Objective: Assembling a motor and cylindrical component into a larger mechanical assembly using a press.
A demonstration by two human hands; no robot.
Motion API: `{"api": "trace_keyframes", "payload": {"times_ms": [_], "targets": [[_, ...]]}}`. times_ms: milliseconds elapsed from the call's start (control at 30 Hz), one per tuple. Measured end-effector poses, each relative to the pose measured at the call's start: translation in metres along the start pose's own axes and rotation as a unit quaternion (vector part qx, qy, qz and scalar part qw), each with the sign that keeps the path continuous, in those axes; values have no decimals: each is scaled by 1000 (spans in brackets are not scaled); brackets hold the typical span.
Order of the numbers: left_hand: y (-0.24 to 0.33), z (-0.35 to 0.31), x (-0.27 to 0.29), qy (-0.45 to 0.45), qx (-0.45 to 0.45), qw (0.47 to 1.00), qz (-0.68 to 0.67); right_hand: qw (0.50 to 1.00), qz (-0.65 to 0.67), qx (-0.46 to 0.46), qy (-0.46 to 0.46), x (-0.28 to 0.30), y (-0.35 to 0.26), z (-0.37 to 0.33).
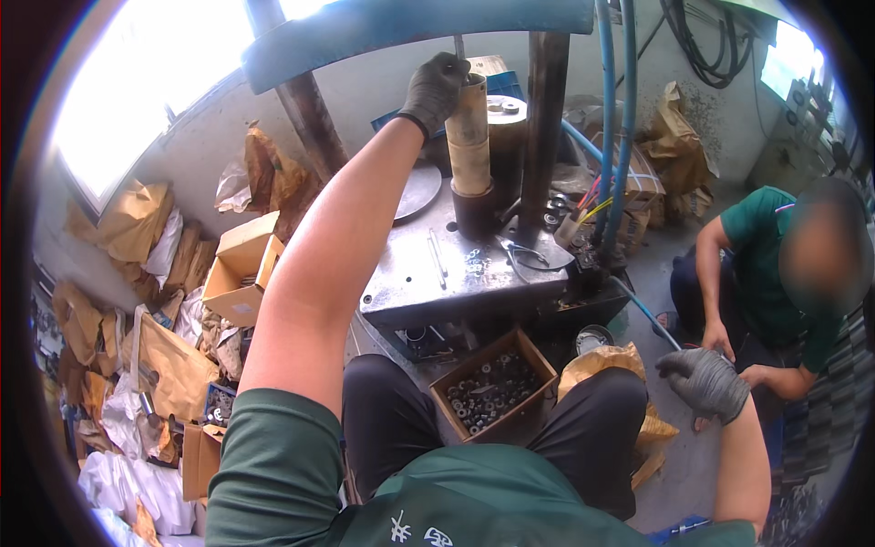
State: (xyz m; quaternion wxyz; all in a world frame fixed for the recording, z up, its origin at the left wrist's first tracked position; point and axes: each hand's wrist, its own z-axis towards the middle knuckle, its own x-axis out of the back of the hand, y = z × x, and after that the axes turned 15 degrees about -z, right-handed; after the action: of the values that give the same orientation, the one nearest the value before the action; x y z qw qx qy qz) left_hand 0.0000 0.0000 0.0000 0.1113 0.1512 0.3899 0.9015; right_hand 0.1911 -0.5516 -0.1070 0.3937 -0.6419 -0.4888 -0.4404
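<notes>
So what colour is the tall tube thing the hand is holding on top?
The tube is tan, brownish-gold, under the gloved left hand. The head view shows it best.

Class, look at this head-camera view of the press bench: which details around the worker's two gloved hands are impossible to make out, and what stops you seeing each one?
- Head view: the top of the brass cylinder is covered by the left hand.
- The right hand faces away, so its palm and any contents are hidden.
- The small parts in the cardboard box are too small to identify.
- The press's blue upper frame is cut off by the top edge.
</notes>
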Motion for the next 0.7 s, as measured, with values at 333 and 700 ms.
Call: {"api": "trace_keyframes", "payload": {"times_ms": [333, 700], "targets": [[1, -8, -1, 3, -8, 999, 36, 999, 15, 8, 37, 6, -4, -7], [1, -5, -1, 6, -33, 999, 33, 996, -80, 43, -11, -4, -3, -2]]}}
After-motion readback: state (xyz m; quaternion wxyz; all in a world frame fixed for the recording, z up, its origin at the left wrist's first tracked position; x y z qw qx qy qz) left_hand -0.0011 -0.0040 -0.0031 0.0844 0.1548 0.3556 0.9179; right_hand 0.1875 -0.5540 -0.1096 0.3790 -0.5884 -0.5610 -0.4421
